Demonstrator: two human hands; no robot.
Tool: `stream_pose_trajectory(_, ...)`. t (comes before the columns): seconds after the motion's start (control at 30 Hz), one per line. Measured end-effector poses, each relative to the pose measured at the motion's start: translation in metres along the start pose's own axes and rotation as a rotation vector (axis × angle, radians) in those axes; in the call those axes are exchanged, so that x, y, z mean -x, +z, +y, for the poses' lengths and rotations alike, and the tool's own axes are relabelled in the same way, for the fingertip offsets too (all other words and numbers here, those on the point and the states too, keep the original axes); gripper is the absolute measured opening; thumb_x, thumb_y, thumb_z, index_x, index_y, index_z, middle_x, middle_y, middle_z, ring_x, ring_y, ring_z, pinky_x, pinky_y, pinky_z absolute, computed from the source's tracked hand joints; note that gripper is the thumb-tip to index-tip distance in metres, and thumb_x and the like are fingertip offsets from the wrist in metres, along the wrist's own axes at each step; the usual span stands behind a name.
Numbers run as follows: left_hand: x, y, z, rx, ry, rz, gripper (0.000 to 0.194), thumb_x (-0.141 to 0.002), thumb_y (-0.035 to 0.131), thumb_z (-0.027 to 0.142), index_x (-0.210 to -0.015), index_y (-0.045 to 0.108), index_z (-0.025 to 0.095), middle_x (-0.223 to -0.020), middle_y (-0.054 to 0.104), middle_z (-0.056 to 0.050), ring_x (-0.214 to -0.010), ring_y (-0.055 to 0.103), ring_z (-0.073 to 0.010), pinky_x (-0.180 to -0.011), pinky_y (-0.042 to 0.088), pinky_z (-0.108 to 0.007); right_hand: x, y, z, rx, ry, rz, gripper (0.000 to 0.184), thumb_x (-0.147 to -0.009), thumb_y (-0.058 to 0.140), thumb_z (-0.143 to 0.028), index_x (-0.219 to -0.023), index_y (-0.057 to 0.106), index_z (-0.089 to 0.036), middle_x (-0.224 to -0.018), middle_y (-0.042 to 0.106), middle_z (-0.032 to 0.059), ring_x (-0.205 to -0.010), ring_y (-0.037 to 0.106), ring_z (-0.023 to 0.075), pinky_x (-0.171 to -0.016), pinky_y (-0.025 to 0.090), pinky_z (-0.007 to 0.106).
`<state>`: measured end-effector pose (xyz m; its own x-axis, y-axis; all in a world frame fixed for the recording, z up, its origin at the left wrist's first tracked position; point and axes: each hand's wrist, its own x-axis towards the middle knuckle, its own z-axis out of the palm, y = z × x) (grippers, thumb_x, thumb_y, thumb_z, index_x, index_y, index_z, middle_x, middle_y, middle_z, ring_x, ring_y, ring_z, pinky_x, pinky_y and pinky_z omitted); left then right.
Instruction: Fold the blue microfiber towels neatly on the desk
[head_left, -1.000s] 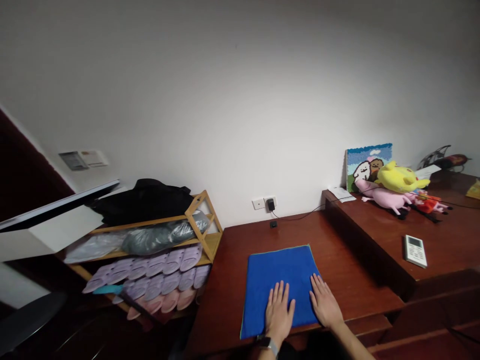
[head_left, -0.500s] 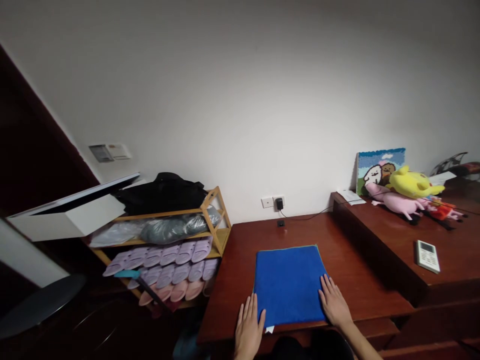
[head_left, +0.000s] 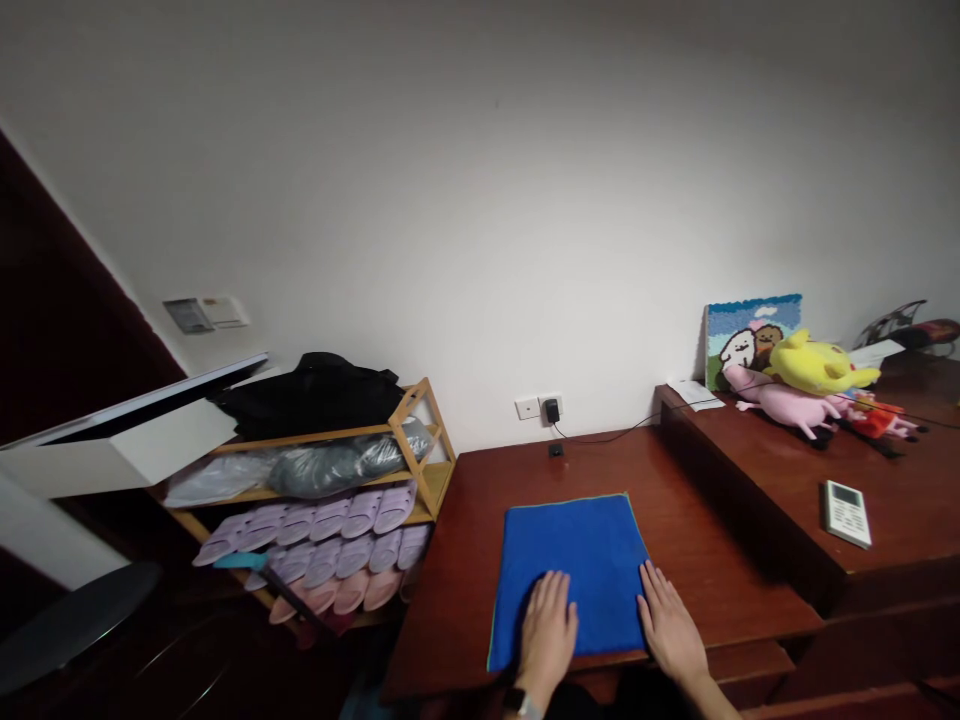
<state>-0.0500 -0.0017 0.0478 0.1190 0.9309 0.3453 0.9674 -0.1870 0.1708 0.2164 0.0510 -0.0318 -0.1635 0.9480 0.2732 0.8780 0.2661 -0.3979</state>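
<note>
A blue cloth with a thin green edge lies spread flat on the brown wooden desk. My left hand rests palm down on the cloth's lower middle, fingers stretched out and pointing away from me. My right hand lies flat at the cloth's right edge, fingertips on its border and the palm over the desk. Neither hand grips anything. The cloth's lower left corner reaches the desk's front edge.
Left of the desk stands a wooden rack with purple slippers and a black bag. On the raised right surface are plush toys, a picture and a white remote-like device. A black charger is plugged into the wall.
My left hand has moved right, from the cloth's left edge onto its lower middle. The cloth's lower left corner now shows spread out further left. My right hand stays at the right edge.
</note>
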Motion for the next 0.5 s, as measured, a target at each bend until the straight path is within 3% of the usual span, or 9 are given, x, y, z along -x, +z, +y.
stream_pose_trajectory(0.1,-0.039,0.023,0.066,0.131,0.134,-0.144,0.057,-0.105,0.034,0.043,-0.157,0.045,0.024,-0.163,0.046,-0.003,-0.151,0.042,-0.0252,-0.126,0.037,-0.048,0.000,0.000,0.001,0.017,-0.005,-0.019,0.066,-0.105,0.025,-0.048,-0.157,0.044,-0.012,-0.165,0.038,0.0111,-0.154,0.034,0.0283,-0.128,0.031,0.049)
stream_pose_trajectory(0.2,-0.051,0.041,0.088,0.155,0.124,-0.239,0.062,-0.106,0.029,0.049,-0.162,0.034,0.024,-0.168,0.035,-0.002,-0.156,0.033,-0.0242,-0.129,0.032,-0.047,-0.001,0.000,0.002,0.032,-0.016,-0.017,0.065,-0.105,0.027,-0.048,-0.156,0.046,-0.013,-0.165,0.038,0.0106,-0.153,0.034,0.0275,-0.128,0.031,0.047)
stream_pose_trajectory(0.3,-0.046,0.044,0.059,0.106,0.012,-0.231,0.065,-0.106,0.027,0.051,-0.163,0.032,0.021,-0.170,0.030,-0.005,-0.158,0.027,-0.0274,-0.129,0.029,-0.052,0.000,0.000,0.001,0.046,-0.008,-0.004,0.066,-0.105,0.026,-0.048,-0.157,0.045,-0.012,-0.165,0.038,0.0108,-0.153,0.035,0.0272,-0.127,0.032,0.046)
stream_pose_trajectory(0.5,-0.025,0.016,-0.049,-0.080,-0.279,-0.233,0.071,-0.105,0.025,0.052,-0.162,0.032,0.010,-0.170,0.026,-0.013,-0.158,0.023,-0.0288,-0.131,0.023,-0.050,0.001,-0.005,-0.004,0.037,0.024,-0.022,0.067,-0.104,0.023,-0.046,-0.158,0.042,-0.011,-0.166,0.037,0.0092,-0.154,0.034,0.0259,-0.129,0.028,0.046)
